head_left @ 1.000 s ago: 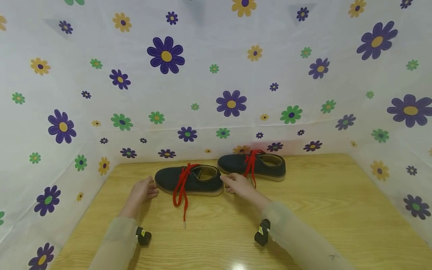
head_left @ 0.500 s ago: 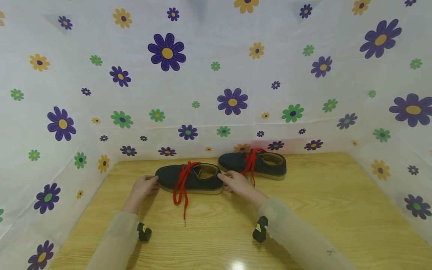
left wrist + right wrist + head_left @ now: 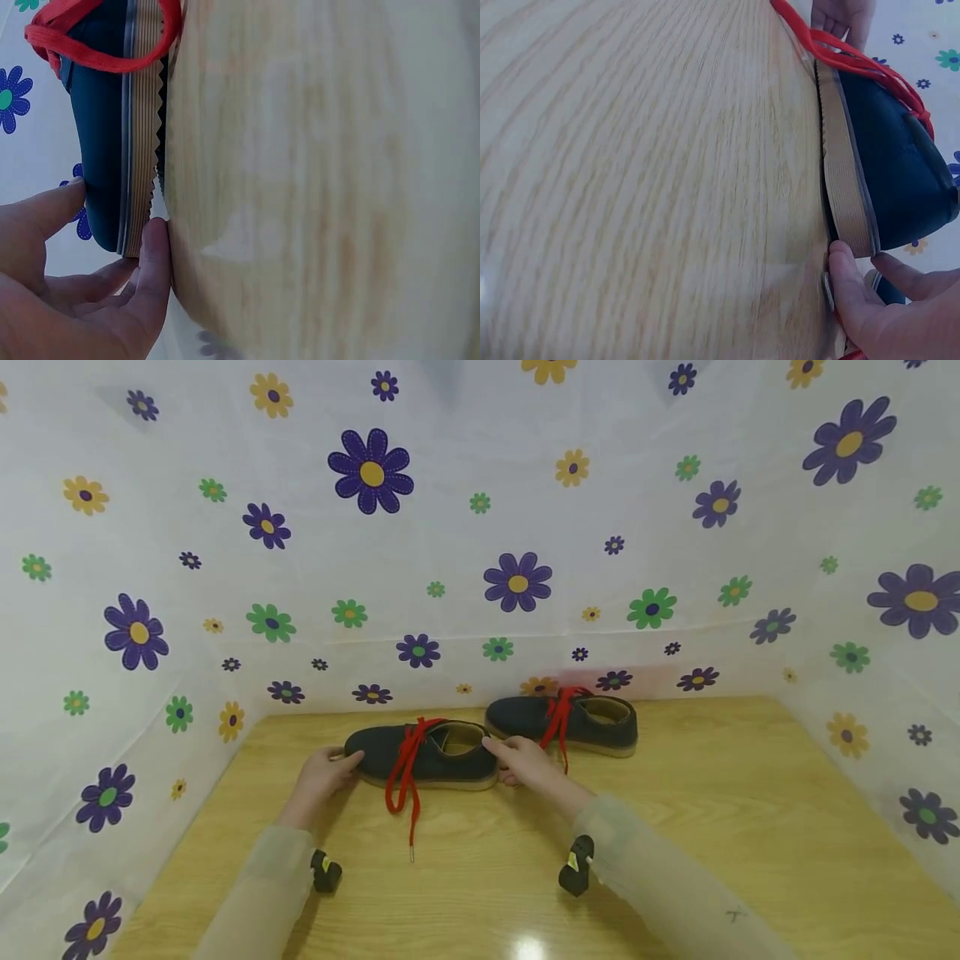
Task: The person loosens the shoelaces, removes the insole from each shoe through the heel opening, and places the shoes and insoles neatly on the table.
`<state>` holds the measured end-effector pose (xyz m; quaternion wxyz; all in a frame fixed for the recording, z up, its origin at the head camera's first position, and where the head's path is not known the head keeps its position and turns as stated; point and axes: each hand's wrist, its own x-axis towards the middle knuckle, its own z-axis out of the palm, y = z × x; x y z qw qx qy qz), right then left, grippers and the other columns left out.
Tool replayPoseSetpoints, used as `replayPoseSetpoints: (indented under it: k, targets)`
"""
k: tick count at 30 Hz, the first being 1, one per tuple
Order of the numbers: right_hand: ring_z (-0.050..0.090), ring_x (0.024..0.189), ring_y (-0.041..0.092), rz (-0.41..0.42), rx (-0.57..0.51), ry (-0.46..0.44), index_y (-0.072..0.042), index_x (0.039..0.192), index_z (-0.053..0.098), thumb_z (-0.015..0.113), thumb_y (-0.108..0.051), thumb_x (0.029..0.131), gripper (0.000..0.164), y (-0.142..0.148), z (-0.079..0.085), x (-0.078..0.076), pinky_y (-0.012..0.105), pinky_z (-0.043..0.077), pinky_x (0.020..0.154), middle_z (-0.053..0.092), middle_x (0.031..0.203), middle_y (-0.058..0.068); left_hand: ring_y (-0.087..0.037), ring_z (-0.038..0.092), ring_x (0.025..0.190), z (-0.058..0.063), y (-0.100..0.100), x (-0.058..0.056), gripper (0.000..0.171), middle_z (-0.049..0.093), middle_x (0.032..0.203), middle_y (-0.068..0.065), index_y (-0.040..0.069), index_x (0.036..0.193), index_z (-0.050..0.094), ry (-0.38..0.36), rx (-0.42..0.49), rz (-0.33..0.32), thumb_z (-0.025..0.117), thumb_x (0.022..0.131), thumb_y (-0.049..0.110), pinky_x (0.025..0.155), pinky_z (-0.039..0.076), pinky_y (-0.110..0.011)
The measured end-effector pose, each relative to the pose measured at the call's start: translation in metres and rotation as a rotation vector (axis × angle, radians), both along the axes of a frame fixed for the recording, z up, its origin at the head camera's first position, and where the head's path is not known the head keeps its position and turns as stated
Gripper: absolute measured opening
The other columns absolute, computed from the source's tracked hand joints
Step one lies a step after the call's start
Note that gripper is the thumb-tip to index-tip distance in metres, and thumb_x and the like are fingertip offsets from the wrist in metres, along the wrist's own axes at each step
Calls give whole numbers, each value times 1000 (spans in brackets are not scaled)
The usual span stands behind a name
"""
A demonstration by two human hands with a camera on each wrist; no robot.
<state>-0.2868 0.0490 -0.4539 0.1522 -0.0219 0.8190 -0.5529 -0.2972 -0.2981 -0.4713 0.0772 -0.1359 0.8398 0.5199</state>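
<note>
A dark blue shoe [image 3: 382,758] with loose red laces [image 3: 407,760] lies sideways before me, toe to the left. My left hand [image 3: 321,777] grips its toe, the thumb on the upper and the fingers at the sole's edge. At the heel, my right hand [image 3: 525,765] pinches the shoe between thumb and fingers. In the left wrist view a narrow gap shows under the shoe's pale, toothed sole [image 3: 142,135]. The right wrist view shows fingertips [image 3: 841,251] at the sole's bottom edge by the heel.
A matching dark blue shoe [image 3: 517,717], also with red laces, stands behind and to the right, near the flowered cloth wall [image 3: 450,543]. The wooden tabletop [image 3: 675,827] stretches toward me. Each sleeve carries a small black camera [image 3: 576,865].
My left hand has come in from beside the toe and taken hold of it, thumb now over the upper. My right hand has stayed at the heel. The shoe has hardly moved.
</note>
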Motion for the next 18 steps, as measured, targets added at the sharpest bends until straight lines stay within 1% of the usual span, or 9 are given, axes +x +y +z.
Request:
replayPoseSetpoints:
  k: [2, 4, 6, 7, 10, 11, 14, 16, 18]
  targets:
    - [75, 99, 31, -12, -8, -9, 10, 138, 60, 56, -43, 109, 61, 0, 1, -2, 38, 65, 89, 65, 110, 16, -10, 71, 91, 0, 0, -1, 75, 50, 148, -43, -21, 155, 31, 13, 20, 8, 64, 106, 25, 86, 63, -24]
    - [75, 102, 31, -21, -14, -20, 10, 141, 58, 56, -43, 109, 62, 0, 2, -2, 39, 65, 91, 66, 115, 18, -9, 70, 87, 0, 0, -1, 77, 57, 141, -41, -21, 153, 35, 24, 32, 27, 69, 103, 26, 81, 62, -21]
    - [74, 106, 32, -23, -14, -34, 9, 144, 56, 56, -44, 109, 64, 0, 3, -3, 39, 64, 93, 66, 124, 22, -10, 70, 88, -1, -1, -1, 79, 58, 139, -41, -22, 152, 37, 24, 20, 27, 72, 101, 27, 83, 62, -23]
    - [74, 108, 33, -24, -12, -40, 9, 146, 56, 56, -44, 108, 65, 0, 3, -2, 39, 64, 93, 66, 127, 24, -10, 70, 87, -1, -2, -1, 79, 59, 138, -40, -22, 151, 39, 21, -2, 25, 73, 100, 29, 84, 62, -24]
    - [73, 113, 36, -24, -14, -58, 9, 149, 53, 56, -45, 108, 68, 2, 3, -1, 40, 64, 95, 63, 137, 28, -10, 71, 86, -2, -1, 2, 76, 63, 134, -39, -22, 149, 42, 18, -44, 23, 74, 100, 27, 83, 61, -23]
    - [73, 113, 36, -25, -15, -65, 8, 150, 52, 57, -45, 107, 68, 3, 3, 0, 40, 64, 95, 63, 138, 28, -9, 71, 87, -2, -1, 4, 75, 61, 138, -40, -22, 149, 41, 11, -55, 9, 72, 101, 27, 84, 61, -22]
    - [72, 111, 33, -26, -30, -84, 9, 150, 52, 57, -44, 107, 68, 4, 4, 1, 38, 63, 95, 62, 137, 27, -5, 70, 82, 1, 2, 10, 73, 60, 138, -41, -23, 149, 41, 9, -51, 7, 71, 102, 24, 77, 60, -18]
    - [72, 108, 30, -30, -38, -94, 10, 150, 51, 58, -43, 107, 68, 6, 4, 2, 36, 64, 93, 62, 137, 26, -4, 70, 82, 3, 3, 13, 74, 56, 142, -42, -23, 149, 40, -2, -52, 6, 71, 102, 25, 81, 62, -21]
    - [71, 106, 29, -35, -49, -102, 10, 149, 52, 58, -41, 107, 67, 8, 5, 3, 35, 64, 91, 62, 135, 26, -4, 71, 82, 4, 3, 17, 74, 54, 144, -42, -23, 148, 42, -19, -69, 1, 72, 101, 27, 90, 63, -28]
